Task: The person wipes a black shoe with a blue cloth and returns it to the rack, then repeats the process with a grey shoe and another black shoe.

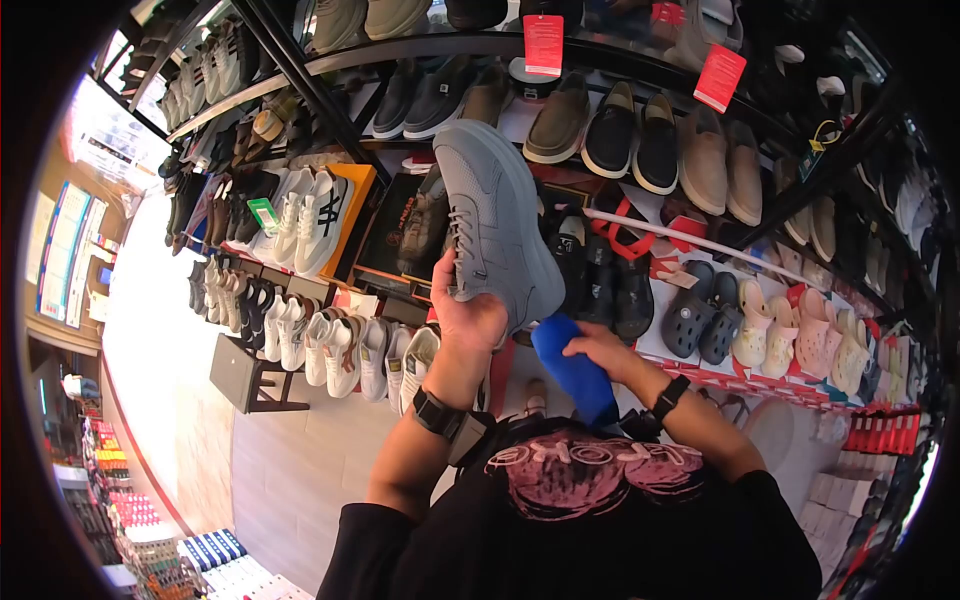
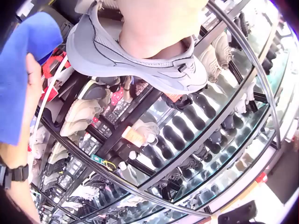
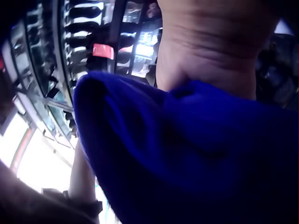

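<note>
A grey lace-up sneaker (image 1: 495,215) is held up in front of the shelves, toe upward, in my left hand (image 1: 470,315). The thumb lies along the lace side, and the other fingers are hidden in the shoe's opening. In the left wrist view the hand reaches into the collar of the sneaker (image 2: 105,58). Just below the heel, my right hand (image 1: 605,352) grips a blue cloth (image 1: 565,350), thumb on top and the cloth hanging down toward the shirt. Folds of the cloth (image 3: 196,144) fill much of the right wrist view and hide the right fingers.
Slip-on shoes (image 1: 560,120) line the shelf ahead, with red tags (image 1: 543,45) above. Clogs (image 1: 690,315) stand at the right, and white sneakers (image 1: 340,355) sit in a row lower left. A dark stool (image 1: 250,375) is on the floor at the left.
</note>
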`<state>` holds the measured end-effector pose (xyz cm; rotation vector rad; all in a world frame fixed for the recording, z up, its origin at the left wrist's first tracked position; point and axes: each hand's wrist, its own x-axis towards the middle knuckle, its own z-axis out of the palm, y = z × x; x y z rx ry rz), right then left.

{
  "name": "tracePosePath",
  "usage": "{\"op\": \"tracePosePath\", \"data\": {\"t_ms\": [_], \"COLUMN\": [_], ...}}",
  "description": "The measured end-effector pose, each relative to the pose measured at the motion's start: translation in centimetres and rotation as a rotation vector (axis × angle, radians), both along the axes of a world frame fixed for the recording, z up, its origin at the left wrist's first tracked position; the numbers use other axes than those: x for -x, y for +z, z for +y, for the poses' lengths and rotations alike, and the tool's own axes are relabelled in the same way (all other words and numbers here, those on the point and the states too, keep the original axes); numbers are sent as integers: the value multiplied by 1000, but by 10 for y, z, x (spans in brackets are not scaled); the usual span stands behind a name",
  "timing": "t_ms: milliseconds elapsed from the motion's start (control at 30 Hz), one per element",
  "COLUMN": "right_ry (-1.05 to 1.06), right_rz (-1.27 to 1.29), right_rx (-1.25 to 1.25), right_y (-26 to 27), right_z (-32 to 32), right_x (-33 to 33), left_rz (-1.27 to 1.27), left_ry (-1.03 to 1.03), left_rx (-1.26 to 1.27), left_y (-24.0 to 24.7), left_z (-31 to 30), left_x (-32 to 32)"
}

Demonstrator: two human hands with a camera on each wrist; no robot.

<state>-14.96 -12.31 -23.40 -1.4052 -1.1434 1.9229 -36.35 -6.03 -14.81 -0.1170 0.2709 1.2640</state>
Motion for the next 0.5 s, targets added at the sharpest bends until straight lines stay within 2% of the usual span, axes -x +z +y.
{"op": "tracePosePath", "data": {"t_ms": [33, 100, 167, 200, 300, 433, 500], "right_ry": [-94, -108, -116, -60, -55, -98, -189], "right_rz": [186, 258, 731, 739, 760, 634, 812], "right_rx": [277, 300, 597, 229, 85, 180, 531], "right_y": [7, 15, -5, -8, 7, 31, 61], "right_z": [6, 10, 14, 10, -6, -15, -5], "right_x": [-1, -3, -8, 3, -5, -28, -44], "left_rz": [1, -42, -29, -16, 54, 88, 112], "left_ry": [-9, -53, -82, -103, -104, -92, -125], "left_rx": [-1, 31, 2, -24, -31, -54, -60], "left_y": [1, 3, 7, 8, -2, -18, -24], "left_z": [0, 0, -4, -6, -7, -7, -8], "left_x": [-5, -14, -21, -22, -20, -5, 4]}}
